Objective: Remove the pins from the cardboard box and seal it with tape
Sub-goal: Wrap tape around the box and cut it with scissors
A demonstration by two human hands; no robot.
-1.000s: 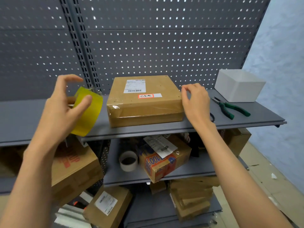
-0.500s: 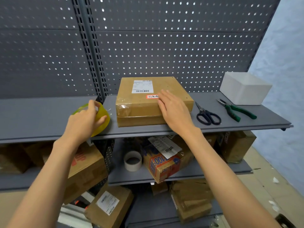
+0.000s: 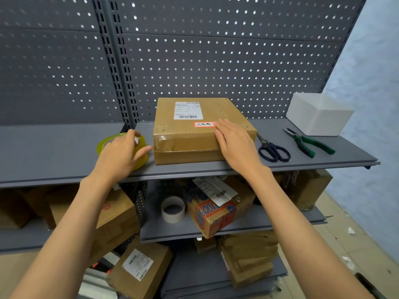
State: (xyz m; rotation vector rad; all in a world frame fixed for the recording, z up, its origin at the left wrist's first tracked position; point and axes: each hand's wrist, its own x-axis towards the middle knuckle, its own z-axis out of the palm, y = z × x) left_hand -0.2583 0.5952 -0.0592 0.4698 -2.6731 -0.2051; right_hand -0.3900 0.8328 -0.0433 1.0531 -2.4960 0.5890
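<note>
Cardboard box (image 3: 194, 130) looks taped along its front edge with no pins visible, so sealing seems nearly done: the right hand (image 3: 235, 141) presses flat on its top while the left hand (image 3: 121, 154) holds the tape (image 3: 103, 145) just beside it.

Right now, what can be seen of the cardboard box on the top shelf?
The box is flat, square, brown cardboard, lying level on the grey shelf against the pegboard. A white barcode label and a small red-edged sticker sit on its top. Glossy clear tape wraps its front left edge. The right hand lies flat on its front right corner. The tape roll stands just left, apart from it.
</note>
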